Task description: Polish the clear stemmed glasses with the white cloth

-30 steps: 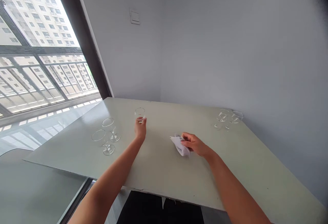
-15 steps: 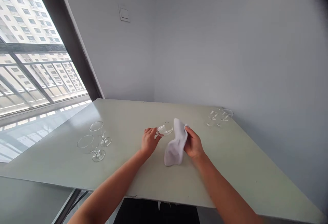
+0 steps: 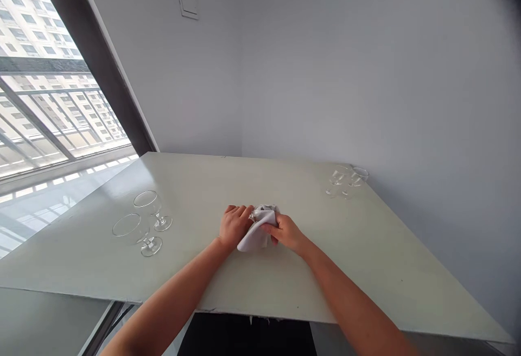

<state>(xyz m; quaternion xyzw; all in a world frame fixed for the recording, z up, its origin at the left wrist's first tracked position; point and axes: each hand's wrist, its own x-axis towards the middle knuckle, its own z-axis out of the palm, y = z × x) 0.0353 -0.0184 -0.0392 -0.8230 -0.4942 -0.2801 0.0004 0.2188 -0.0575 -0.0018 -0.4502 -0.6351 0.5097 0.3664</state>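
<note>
My left hand (image 3: 236, 227) is closed on the stem end of a small stemmed glass (image 3: 255, 214) in front of me, over the middle of the table. A white cloth (image 3: 257, 236) covers most of that glass, its loose part hanging down toward me. My right hand (image 3: 284, 231) grips the cloth against the bowl side, thumb on top. Much of the glass is hidden under the cloth and fingers.
Two stemmed glasses stand at the left, a nearer one (image 3: 138, 232) and a farther one (image 3: 151, 207). More clear glasses (image 3: 340, 177) stand at the far right corner of the pale table (image 3: 195, 177), close to the wall. A window is at the left.
My right hand has moved left with the cloth, which now wraps the glass instead of hanging beside it. My left hand keeps its hold. The view has shifted slightly.
</note>
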